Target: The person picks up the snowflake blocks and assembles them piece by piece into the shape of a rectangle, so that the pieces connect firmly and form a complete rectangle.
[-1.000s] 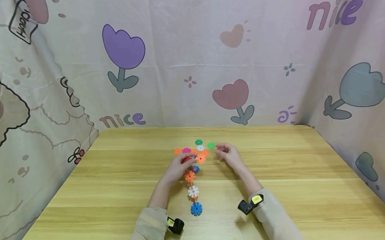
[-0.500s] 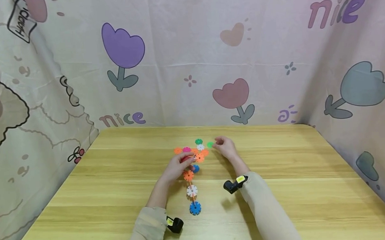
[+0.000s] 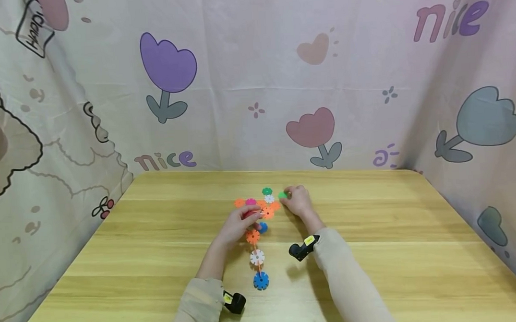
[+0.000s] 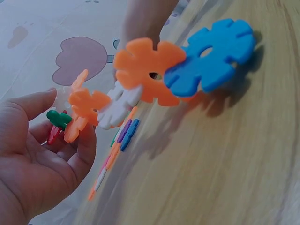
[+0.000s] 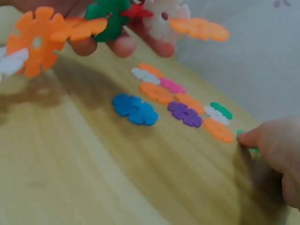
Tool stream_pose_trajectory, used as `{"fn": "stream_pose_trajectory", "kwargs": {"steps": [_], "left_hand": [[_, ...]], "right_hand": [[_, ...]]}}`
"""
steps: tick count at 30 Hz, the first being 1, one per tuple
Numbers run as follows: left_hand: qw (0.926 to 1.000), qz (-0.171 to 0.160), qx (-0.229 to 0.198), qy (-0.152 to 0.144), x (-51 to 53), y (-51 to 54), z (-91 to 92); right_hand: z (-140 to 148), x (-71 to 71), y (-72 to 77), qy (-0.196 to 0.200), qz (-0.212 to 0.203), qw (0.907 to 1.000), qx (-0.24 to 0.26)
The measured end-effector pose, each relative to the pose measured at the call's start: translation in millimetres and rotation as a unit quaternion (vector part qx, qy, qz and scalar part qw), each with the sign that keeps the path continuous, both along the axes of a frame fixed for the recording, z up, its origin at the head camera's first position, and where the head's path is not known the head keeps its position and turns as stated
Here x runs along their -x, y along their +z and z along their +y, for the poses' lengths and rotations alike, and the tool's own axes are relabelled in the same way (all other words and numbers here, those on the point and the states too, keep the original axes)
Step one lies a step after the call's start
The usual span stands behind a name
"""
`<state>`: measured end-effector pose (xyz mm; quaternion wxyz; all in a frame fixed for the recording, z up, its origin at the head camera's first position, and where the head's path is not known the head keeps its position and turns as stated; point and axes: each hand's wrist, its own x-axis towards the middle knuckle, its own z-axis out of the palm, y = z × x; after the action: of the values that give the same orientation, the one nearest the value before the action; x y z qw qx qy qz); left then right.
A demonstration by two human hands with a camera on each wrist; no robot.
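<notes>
My left hand (image 3: pixel 238 225) pinches one end of a chain of interlocking plastic snowflake discs. In the left wrist view the chain shows a green disc (image 4: pixel 58 118) by the fingers, then orange ones, a white disc (image 4: pixel 119 107), a large-looking orange disc (image 4: pixel 133 70) and a blue disc (image 4: pixel 229 40) at its free end. A red and a clear-white disc sit partly hidden among the fingers. My right hand (image 3: pixel 298 201) is at a light green disc (image 3: pixel 282 195) on the table, its thumb and finger pinching the edge; the fingers cover most of it in the right wrist view.
Loose discs lie flat behind the left hand: a blue one (image 5: pixel 135 110), a purple one (image 5: pixel 185 115), a pink one (image 5: pixel 172 86), a dark green one (image 3: pixel 266 191), and several orange and white ones. The wooden table (image 3: pixel 397 270) ends at a printed curtain (image 3: pixel 236 61).
My right hand has moved left onto the light green disc, its fingers closing at it. The left hand with the chain has hardly moved.
</notes>
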<state>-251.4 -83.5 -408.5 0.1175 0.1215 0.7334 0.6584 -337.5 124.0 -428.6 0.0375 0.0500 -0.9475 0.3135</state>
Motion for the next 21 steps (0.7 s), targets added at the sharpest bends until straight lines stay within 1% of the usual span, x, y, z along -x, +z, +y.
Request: {"fn": "stream_pose_trajectory", "kwargs": {"steps": [3, 7, 9, 16, 18, 19, 21], "left_hand": [[1.0000, -0.001, -0.004, 0.001, 0.0, -0.5, 0.4], [1.0000, -0.003, -0.006, -0.004, -0.3, -0.8, -0.8], [0.9999, -0.005, -0.007, -0.006, -1.1, 0.6, -1.6], [1.0000, -0.001, -0.006, -0.003, -15.0, 23.4, -0.3], [1.0000, -0.004, -0.002, -0.005, -16.9, 26.1, 0.0], [1.0000, -0.005, -0.001, -0.006, -17.5, 26.8, 0.2], [1.0000, -0.005, -0.001, -0.004, -12.9, 19.1, 0.4]], "right_hand": [[1.0, 0.2, 2.3, -0.002, -0.014, 0.9999, 0.009], [3.7, -0.7, 6.0, 0.003, -0.045, 0.9979, 0.047], [4.8, -1.6, 7.2, 0.007, -0.050, 0.9968, 0.062], [9.9, -6.6, 8.2, 0.023, -0.031, 0.9956, 0.085], [12.6, -9.0, 7.2, 0.027, -0.030, 0.9952, 0.089], [14.1, -10.2, 6.1, 0.030, -0.031, 0.9949, 0.092], [16.6, -14.3, 4.2, 0.039, -0.030, 0.9937, 0.101]]}}
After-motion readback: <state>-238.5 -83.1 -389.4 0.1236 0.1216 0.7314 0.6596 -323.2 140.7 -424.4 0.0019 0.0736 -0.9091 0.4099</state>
